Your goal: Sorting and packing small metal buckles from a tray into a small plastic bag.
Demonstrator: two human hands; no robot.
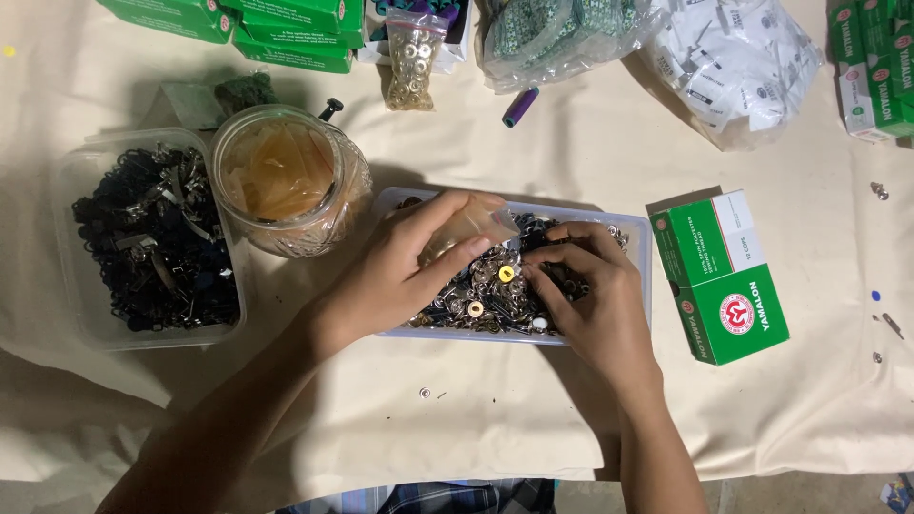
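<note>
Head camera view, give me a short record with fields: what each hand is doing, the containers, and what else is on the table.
left hand: holds a small clear plastic bag over the tray
right hand: fingers picking among metal snap buttons
tray: clear rectangular tray of mixed metal fasteners, under both hands
left container: clear tub of black and metal zipper parts
jar: glass jar with amber plastic inside, beside the tray
right of tray: green and white box
surface: cream cloth
far edge: bag of rings, more green boxes
</note>
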